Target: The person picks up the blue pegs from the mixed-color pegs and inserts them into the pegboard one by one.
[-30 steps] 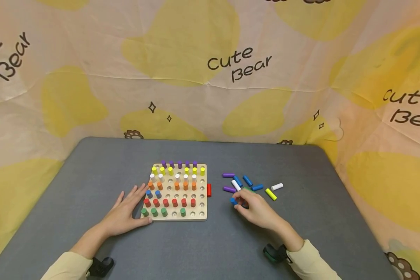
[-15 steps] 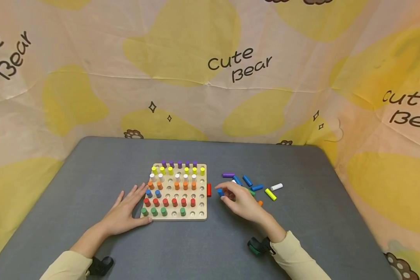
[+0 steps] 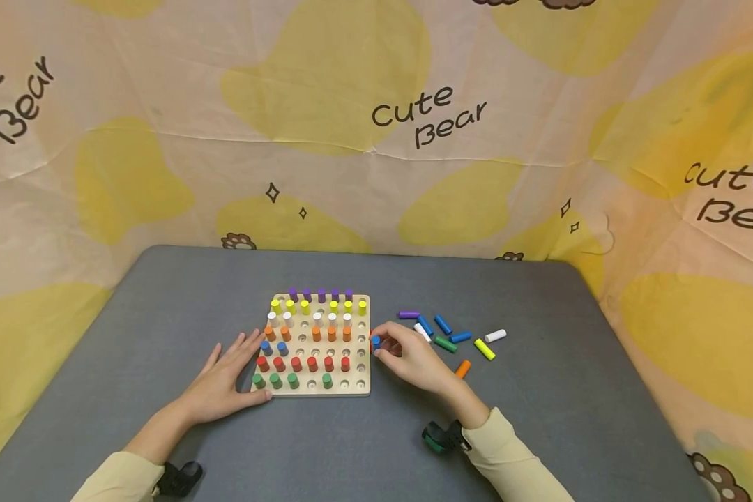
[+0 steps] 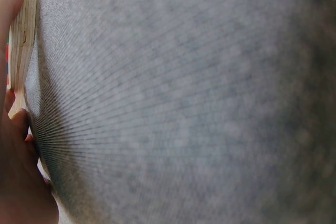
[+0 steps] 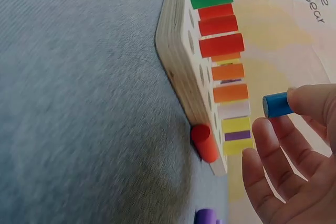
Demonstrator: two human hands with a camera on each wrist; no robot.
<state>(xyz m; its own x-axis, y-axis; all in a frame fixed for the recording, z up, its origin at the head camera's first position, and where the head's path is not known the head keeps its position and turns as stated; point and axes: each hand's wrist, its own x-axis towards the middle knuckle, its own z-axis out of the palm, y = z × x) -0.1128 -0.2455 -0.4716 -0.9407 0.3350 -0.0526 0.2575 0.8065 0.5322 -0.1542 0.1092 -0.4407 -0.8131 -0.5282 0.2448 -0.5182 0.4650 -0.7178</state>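
Observation:
My right hand (image 3: 411,357) pinches a short blue peg (image 5: 276,105) between thumb and fingers, near the right edge of a wooden pegboard (image 3: 351,374). The peg is held off the table in the right wrist view. On the left, my left hand (image 3: 222,385) rests against the board's edge with fingers spread and its thumb at the near corner. Rows of coloured pegs stand upright in the board, green nearest and purple farthest. Two blue pegs (image 3: 266,348) occupy the left end of their row; the holes to the right of them are bare.
A red peg (image 5: 205,142) lies beside the board's right edge, mostly covered by my right hand in the head view. Loose pegs lie farther right, among them an orange peg (image 3: 463,369), a green peg (image 3: 445,344) and a yellow peg (image 3: 484,349) on the grey table (image 3: 539,390).
My right hand has carried the blue peg leftward from the loose pegs to the board's right edge, uncovering the green and orange pegs. The left hand has stayed in place.

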